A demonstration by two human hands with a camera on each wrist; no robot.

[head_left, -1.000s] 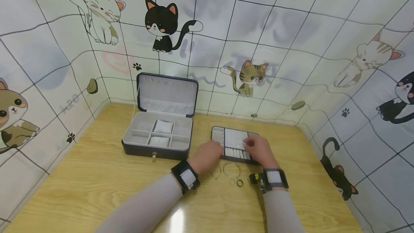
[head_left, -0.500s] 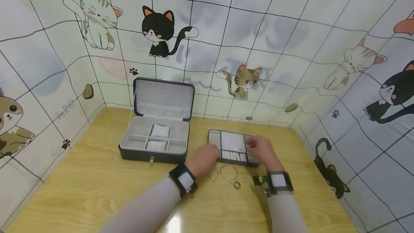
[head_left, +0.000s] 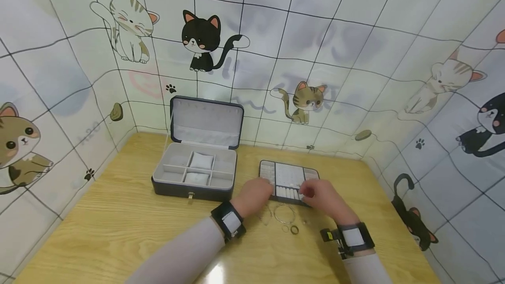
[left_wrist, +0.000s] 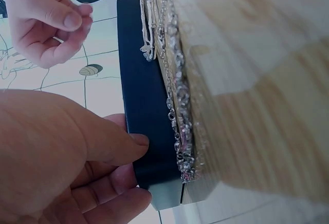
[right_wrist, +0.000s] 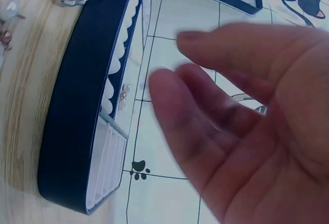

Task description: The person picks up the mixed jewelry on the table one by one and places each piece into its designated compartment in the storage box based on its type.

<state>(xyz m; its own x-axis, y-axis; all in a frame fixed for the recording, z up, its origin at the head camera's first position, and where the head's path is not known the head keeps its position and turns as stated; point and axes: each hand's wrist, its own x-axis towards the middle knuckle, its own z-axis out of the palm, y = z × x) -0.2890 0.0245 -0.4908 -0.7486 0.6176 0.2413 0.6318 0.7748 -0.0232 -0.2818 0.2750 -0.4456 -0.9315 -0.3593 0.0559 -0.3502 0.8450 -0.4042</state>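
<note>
A flat dark jewellery tray (head_left: 289, 175) with pale compartments lies on the wooden table. My left hand (head_left: 261, 189) holds its front left corner: in the left wrist view the thumb (left_wrist: 110, 144) presses the tray's dark side wall (left_wrist: 146, 100) and the fingers curl round the corner. My right hand (head_left: 311, 193) hovers over the tray's front right part, fingers loosely curled, thumb near the fingertips. Nothing shows between its fingers (right_wrist: 169, 95) in the right wrist view. In front of the tray lie a thin bangle (head_left: 284, 214), a chain (head_left: 265, 216) and small rings (head_left: 294, 230).
An open dark jewellery box (head_left: 195, 170) with a grey lining and a raised lid (head_left: 207, 122) stands left of the tray. Walls covered in cat-print sheeting enclose the table (head_left: 118, 222) on three sides. Small earrings (right_wrist: 10, 11) lie near the tray's front.
My right hand has drawn back from the tray's far right part to its front edge. The left hand stays at the tray's front left corner. The head view shifted slightly.
</note>
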